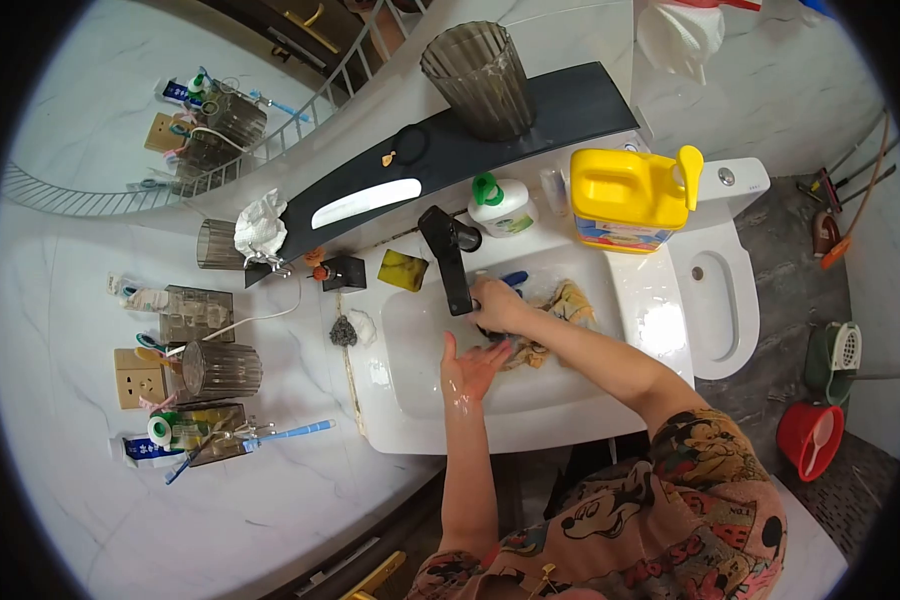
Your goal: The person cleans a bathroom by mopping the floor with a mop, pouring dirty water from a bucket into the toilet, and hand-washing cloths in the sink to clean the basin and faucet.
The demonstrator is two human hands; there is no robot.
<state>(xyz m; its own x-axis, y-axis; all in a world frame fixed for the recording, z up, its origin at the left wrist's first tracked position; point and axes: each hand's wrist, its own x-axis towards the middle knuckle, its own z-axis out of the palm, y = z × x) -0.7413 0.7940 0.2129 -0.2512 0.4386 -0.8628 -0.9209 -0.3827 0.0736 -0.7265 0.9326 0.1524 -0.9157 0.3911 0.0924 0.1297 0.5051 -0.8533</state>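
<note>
My left hand (470, 372) is wet and held over the white sink basin (415, 400), palm up, with its fingers stretched out. Beside the tip of the black faucet (448, 262), my right hand (502, 305) is closed with its fingers curled downward; what they grip is hidden. A blue piece (515, 278) shows just beyond that hand, and something dark lies beneath it. A wet, crumpled yellowish cloth (570, 305) rests in the basin, partly behind my right forearm.
On the sink rim are a yellow-green sponge (402, 270), steel scrubber (343, 331), green-capped bottle (502, 208) and yellow jug (625, 200). A ribbed tumbler (480, 80) stands on the black shelf (580, 110). A toilet (725, 300) is at right; wall cups (220, 370) hang at left.
</note>
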